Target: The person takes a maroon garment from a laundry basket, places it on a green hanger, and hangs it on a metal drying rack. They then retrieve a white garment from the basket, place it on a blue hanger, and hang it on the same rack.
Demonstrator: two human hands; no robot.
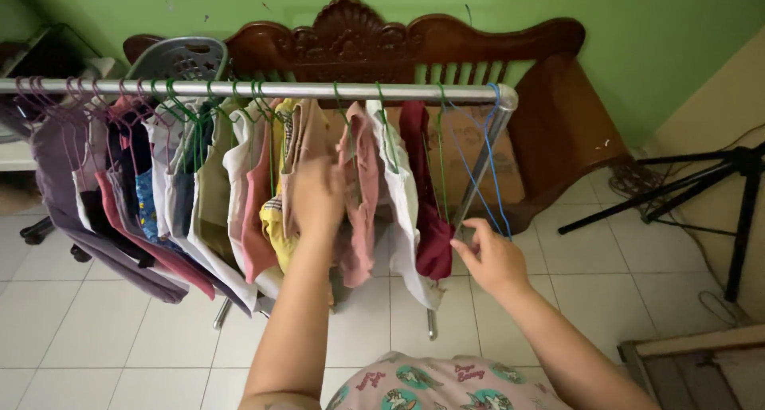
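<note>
Left hand [317,195] is up in the row of hanging clothes, fingers curled into the cloth of a pink garment [360,195], though blur hides just how tightly it grips. Right hand [492,257] is lower and off to the side, fingers pinched on the bottom of an empty blue wire hanger [486,175] that hangs at the far right end of the metal rail [263,90].

Between the two hands hang a white garment [402,199] and a dark red one [426,211]. Further left the rail is packed: yellow, pale pink, cream, white and purple pieces on green and pink hangers, overlapping so much that single items are hard to separate.

Behind the rail a grey plastic laundry basket [182,59] sits on a carved wooden bench [446,47]; its contents are hidden. A black tripod [717,179] is cut off at the right edge.
</note>
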